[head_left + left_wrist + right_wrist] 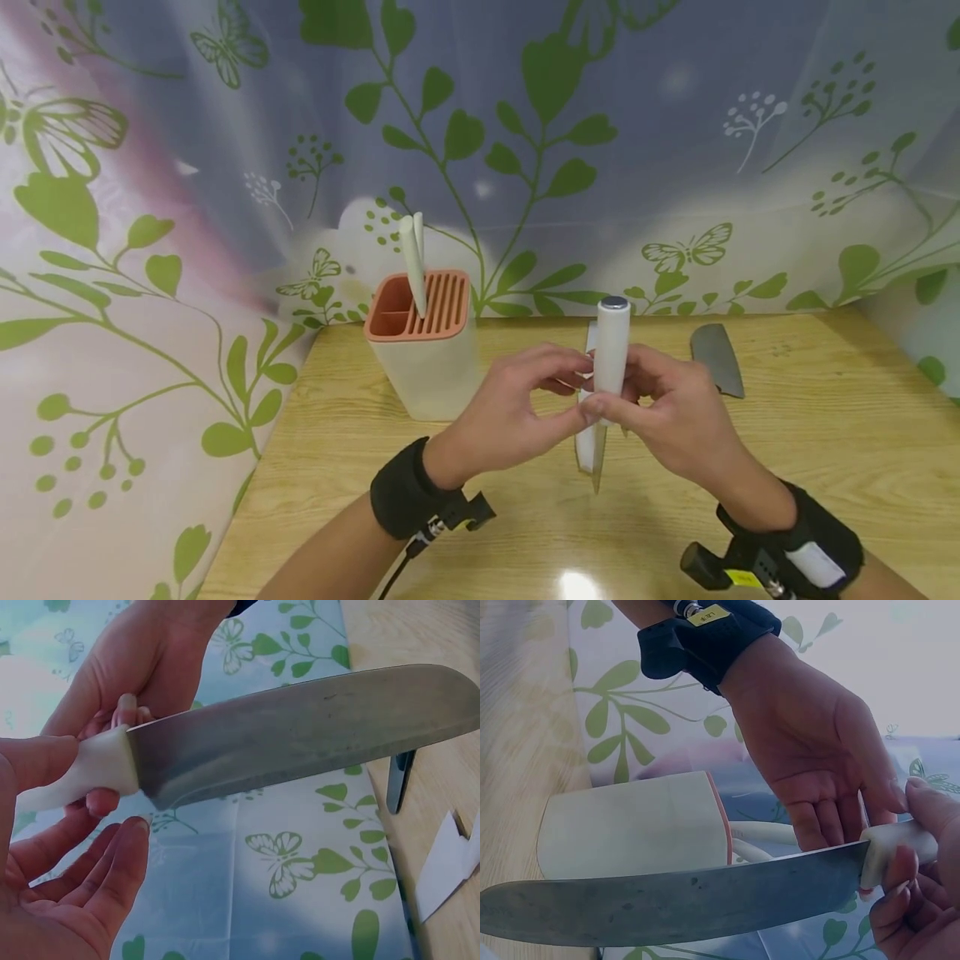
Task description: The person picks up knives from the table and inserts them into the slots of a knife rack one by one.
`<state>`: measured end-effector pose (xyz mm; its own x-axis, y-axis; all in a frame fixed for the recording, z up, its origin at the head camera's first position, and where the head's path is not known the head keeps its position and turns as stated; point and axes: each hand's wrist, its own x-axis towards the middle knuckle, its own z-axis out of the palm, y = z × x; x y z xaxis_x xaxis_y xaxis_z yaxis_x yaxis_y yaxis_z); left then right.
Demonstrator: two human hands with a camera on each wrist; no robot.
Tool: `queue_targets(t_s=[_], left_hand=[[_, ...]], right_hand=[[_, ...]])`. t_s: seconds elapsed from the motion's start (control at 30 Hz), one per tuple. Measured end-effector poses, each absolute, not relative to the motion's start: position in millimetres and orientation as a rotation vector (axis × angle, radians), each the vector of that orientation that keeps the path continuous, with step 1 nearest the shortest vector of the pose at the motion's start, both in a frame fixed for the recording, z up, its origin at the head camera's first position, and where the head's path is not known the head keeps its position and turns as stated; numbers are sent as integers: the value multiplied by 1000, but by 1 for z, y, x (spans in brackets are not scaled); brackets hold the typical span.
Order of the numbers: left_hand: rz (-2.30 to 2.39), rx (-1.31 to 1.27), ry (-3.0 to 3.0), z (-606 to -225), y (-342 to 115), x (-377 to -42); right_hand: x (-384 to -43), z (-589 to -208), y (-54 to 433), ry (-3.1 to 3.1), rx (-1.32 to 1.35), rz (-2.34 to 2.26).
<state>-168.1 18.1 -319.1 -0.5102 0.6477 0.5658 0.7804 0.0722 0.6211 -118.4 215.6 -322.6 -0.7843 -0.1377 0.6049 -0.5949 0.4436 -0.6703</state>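
A large kitchen knife (300, 727) with a white handle (612, 350) is held upright, blade down, above the table in the head view. My right hand (678, 417) pinches the handle near the blade, thumb in front and fingers behind. From the other side, my left hand (506, 408) pinches the same handle between thumb and index finger. Its other fingers (124, 859) extend loosely below the handle in the left wrist view. Both thumbs meet at the handle. The broad blade (682, 904) is bare and spotted in the right wrist view.
A white knife block (435, 375) with an orange slotted top stands at the back left, holding white-handled utensils (414, 262). Behind the knife lies a white folded-looking piece (587, 454). A dark grey blade-shaped piece (717, 358) lies right. Patterned curtain (480, 150) borders the wooden table (825, 450).
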Motion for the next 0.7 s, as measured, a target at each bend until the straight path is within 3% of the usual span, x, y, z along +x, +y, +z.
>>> queue_targets(t_s=[0.7], left_hand=[[-1429, -1452, -2075, -326, 28, -164]], right_hand=[[-116, -317, 212, -2293, 554, 1465]])
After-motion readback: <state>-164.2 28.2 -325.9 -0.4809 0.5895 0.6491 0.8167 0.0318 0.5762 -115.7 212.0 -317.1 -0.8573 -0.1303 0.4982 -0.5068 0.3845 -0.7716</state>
